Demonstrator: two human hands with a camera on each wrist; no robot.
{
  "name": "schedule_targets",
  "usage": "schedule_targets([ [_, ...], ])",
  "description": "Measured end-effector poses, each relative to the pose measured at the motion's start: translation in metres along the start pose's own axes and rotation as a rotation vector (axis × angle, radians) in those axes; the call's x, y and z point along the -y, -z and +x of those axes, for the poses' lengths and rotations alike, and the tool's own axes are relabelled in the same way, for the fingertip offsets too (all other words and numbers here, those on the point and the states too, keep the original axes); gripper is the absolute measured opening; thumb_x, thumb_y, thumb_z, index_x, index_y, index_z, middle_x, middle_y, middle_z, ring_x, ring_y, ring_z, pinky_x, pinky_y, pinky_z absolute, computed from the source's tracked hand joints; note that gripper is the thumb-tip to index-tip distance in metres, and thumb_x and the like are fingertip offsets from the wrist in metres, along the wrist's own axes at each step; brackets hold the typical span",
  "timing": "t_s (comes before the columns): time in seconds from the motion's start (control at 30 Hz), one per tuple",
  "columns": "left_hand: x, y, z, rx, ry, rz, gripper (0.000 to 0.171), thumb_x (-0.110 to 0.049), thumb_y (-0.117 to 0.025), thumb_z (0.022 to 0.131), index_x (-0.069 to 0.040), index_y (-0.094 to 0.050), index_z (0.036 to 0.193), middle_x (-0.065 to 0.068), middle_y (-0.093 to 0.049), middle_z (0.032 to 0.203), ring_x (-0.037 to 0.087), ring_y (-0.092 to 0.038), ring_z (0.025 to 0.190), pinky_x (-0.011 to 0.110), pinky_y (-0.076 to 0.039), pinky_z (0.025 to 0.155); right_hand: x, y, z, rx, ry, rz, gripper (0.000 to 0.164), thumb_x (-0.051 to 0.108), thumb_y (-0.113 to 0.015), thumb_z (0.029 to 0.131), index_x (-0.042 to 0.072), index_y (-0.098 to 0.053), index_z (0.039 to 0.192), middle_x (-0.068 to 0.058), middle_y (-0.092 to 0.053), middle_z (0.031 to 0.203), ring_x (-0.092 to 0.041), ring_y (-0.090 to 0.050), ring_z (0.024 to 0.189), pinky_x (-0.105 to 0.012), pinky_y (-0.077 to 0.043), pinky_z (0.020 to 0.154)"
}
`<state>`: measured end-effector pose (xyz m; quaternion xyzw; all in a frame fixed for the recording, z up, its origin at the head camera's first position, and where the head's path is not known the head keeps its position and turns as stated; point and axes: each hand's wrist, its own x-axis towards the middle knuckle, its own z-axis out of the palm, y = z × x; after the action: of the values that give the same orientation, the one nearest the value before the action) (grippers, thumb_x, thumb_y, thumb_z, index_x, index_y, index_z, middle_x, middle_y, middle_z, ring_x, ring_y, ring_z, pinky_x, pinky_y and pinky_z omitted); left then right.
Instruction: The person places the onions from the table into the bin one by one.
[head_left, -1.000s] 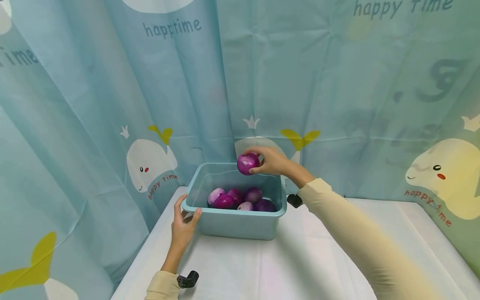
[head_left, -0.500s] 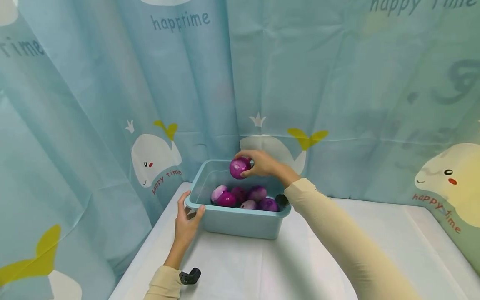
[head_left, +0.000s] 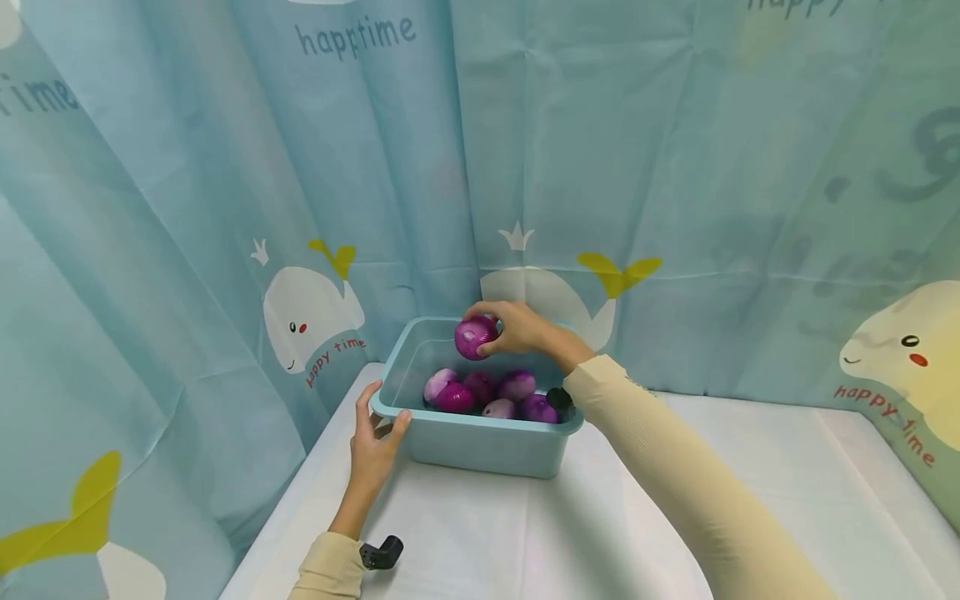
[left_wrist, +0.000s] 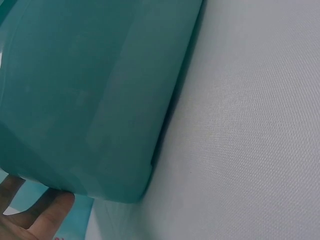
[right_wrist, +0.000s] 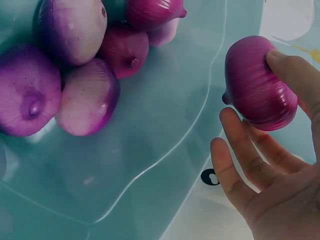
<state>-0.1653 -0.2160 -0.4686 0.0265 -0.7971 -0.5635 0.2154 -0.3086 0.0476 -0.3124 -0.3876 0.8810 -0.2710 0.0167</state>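
Observation:
A light blue plastic bin (head_left: pixel 480 448) stands on the table with several purple-red onions in it; a whitish-purple onion (right_wrist: pixel 87 97) lies among them in the right wrist view. My right hand (head_left: pixel 519 327) pinches a red onion (head_left: pixel 472 339) between thumb and fingers, above the far side of the bin and apart from the pile. In the right wrist view, the thumb lies across the top of the held onion (right_wrist: pixel 257 85). My left hand (head_left: pixel 371 454) grips the bin's near left corner, thumb on the front and fingers at the left side. Fingertips (left_wrist: pixel 55 210) touch the bin there.
A white cloth covers the table (head_left: pixel 480 533). Behind and to the left hangs a blue curtain (head_left: pixel 375 167) printed with whales, close to the bin's far side. A black wrist device (head_left: pixel 382 552) sits at the left cuff.
My right hand has shifted slightly left and lower with the onion, over the bin. My left hand keeps its hold on the corner. The head view has turned a little.

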Motion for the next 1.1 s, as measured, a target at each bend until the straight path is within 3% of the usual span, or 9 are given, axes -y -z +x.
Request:
schedule_targets([
  [0.23,0.001,-0.001,0.0,0.0,-0.007,0.002,0.069,-0.029,-0.071,0.096,-0.032,-0.034,0.154,0.018,-0.052,0.15,0.04,-0.058,0.13,0.051,-0.053,0.091,-0.002,-0.001,-0.005,0.064,-0.045,0.012,0.058,0.02,-0.083,0.088,0.02,-0.06,0.142,-0.013,-0.06,0.138,-0.033,-0.06,0.122,-0.043,-0.055,0.095],
  [0.47,0.002,-0.003,0.002,0.001,-0.016,-0.007,0.07,-0.028,-0.072,0.095,-0.031,-0.034,0.154,0.014,-0.051,0.152,0.036,-0.055,0.134,0.051,-0.051,0.094,-0.007,0.0,-0.007,0.085,-0.028,-0.014,0.077,0.027,-0.083,0.088,0.018,-0.046,0.155,-0.011,-0.047,0.156,-0.036,-0.044,0.142,-0.055,-0.039,0.112],
  [0.83,0.002,-0.003,0.005,0.031,-0.019,0.006,0.07,-0.029,-0.071,0.096,-0.03,-0.032,0.155,0.016,-0.048,0.154,0.039,-0.054,0.135,0.055,-0.051,0.095,-0.01,0.005,-0.016,0.08,-0.048,-0.041,0.073,0.033,-0.08,0.09,0.021,-0.047,0.154,-0.012,-0.047,0.156,-0.034,-0.043,0.141,-0.056,-0.037,0.113],
  [1.1,0.001,-0.003,0.015,0.105,-0.001,-0.007,0.072,-0.03,-0.069,0.099,-0.032,-0.026,0.157,0.019,-0.039,0.159,0.042,-0.047,0.14,0.058,-0.049,0.099,-0.022,0.02,-0.03,0.06,-0.049,-0.079,0.073,0.033,-0.08,0.09,0.019,-0.047,0.154,-0.007,-0.046,0.157,-0.033,-0.043,0.142,-0.056,-0.035,0.114],
])
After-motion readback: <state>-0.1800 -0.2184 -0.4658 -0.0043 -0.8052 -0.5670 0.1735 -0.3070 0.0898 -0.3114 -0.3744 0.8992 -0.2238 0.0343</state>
